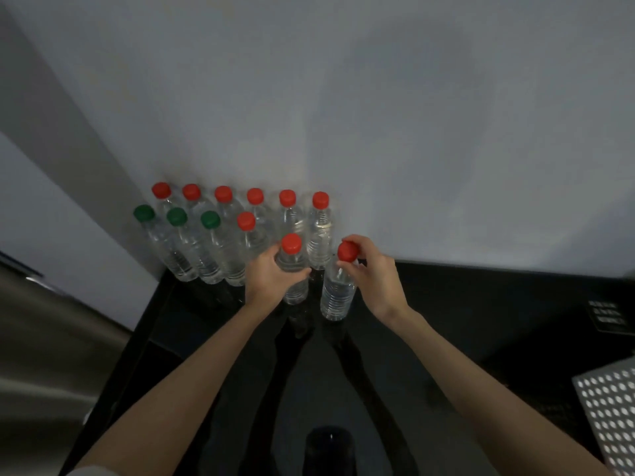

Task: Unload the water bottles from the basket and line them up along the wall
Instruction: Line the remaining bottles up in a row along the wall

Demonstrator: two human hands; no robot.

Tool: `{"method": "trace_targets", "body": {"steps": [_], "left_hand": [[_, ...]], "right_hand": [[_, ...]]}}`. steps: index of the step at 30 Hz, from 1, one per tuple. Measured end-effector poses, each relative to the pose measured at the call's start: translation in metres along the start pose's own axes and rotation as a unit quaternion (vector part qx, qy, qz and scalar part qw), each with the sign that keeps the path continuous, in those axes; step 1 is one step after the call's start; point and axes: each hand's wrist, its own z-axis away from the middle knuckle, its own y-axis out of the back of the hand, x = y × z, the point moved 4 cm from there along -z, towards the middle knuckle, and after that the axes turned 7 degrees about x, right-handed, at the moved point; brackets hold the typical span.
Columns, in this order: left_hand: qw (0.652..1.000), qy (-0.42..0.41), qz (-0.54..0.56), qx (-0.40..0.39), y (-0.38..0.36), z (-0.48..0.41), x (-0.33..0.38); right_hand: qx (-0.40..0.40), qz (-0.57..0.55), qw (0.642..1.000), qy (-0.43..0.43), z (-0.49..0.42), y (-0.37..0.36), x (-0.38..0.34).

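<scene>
Several clear water bottles stand on a black surface [446,304] against the pale wall [343,115]. A back row with red caps [256,196] touches the wall. In front of it stand three green-capped bottles [210,220] and a red-capped one [246,221]. My left hand [271,273] wraps the body of a red-capped bottle [292,244] at the right end of the front row. My right hand [372,269] pinches the neck of another red-capped bottle [338,293], upright just to the right.
A white perforated basket [608,417] shows at the lower right edge. A dark round object [330,448] sits at the bottom centre. A grey panel [41,355] runs along the left. A small white-lettered label [606,312] lies at the right.
</scene>
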Motion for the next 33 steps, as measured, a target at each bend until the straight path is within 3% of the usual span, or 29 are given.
{"method": "trace_targets", "body": {"steps": [8, 16, 19, 21, 22, 23, 24, 26, 27, 29, 33], "left_hand": [[0.997, -0.038, 0.056, 0.025, -0.006, -0.025, -0.019], [0.993, -0.068, 0.090, -0.022, -0.012, 0.000, -0.042], [0.989, -0.008, 0.143, 0.017, -0.009, 0.031, -0.064], [0.974, 0.121, 0.191, 0.027, -0.011, 0.046, -0.082], [0.948, 0.223, 0.226, 0.010, -0.018, 0.050, -0.093], [0.900, 0.334, 0.280, -0.020, -0.028, 0.053, -0.101], [0.828, 0.435, 0.351, -0.052, -0.038, 0.056, -0.104], [0.687, 0.538, 0.483, -0.077, -0.053, 0.054, -0.100], [0.646, 0.552, 0.522, -0.077, -0.059, 0.050, -0.095], [0.621, 0.554, 0.549, -0.070, -0.068, 0.043, -0.091], [0.631, 0.542, 0.554, -0.031, -0.080, 0.030, -0.094]], "right_hand": [[0.003, -0.007, 1.000, 0.012, -0.030, -0.041, 0.002], [-0.001, -0.040, 0.998, 0.041, -0.029, -0.048, 0.005], [-0.017, -0.042, 0.999, 0.020, -0.026, -0.053, 0.019], [-0.018, -0.036, 0.999, -0.007, -0.022, -0.058, 0.033], [-0.013, -0.033, 0.999, -0.018, -0.020, -0.062, 0.039], [-0.006, -0.034, 0.999, -0.028, -0.018, -0.065, 0.044], [0.003, -0.038, 0.999, -0.037, -0.016, -0.067, 0.048], [0.023, -0.049, 0.997, -0.050, -0.015, -0.072, 0.054], [0.032, -0.051, 0.997, -0.049, -0.015, -0.074, 0.055], [0.043, -0.044, 0.997, -0.039, -0.017, -0.077, 0.058], [0.059, -0.056, 0.996, -0.034, -0.025, -0.081, 0.059]]}}
